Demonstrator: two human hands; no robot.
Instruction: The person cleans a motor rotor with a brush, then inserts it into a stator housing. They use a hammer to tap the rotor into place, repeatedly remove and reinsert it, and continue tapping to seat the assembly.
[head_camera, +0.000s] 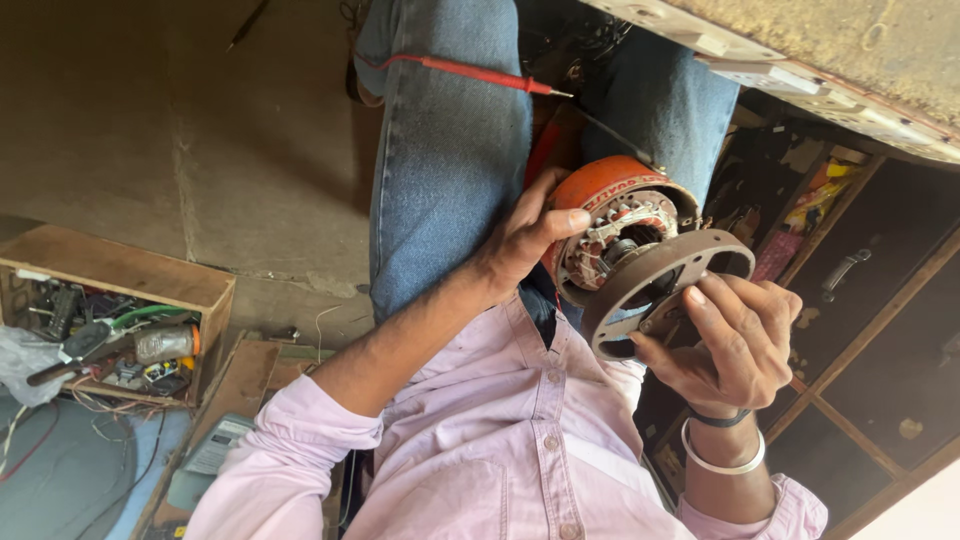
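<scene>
An orange electric motor housing (600, 185) with its winding and metal core exposed (620, 235) rests in my lap between my knees. My left hand (525, 238) grips the housing's left side, thumb laid on its rim. My right hand (735, 340), with a white bangle and a black band on the wrist, holds a brown round end plate with cut-out openings (655, 275) against the open face of the motor. The plate sits tilted and partly covers the winding.
A red test probe (470, 70) lies across my jeans-clad thigh. At left stands a wooden box of tools and wires (120, 275), with a grey meter (215, 445) below it. Dark wooden shelves (860, 300) fill the right; a white power strip (800, 85) runs above.
</scene>
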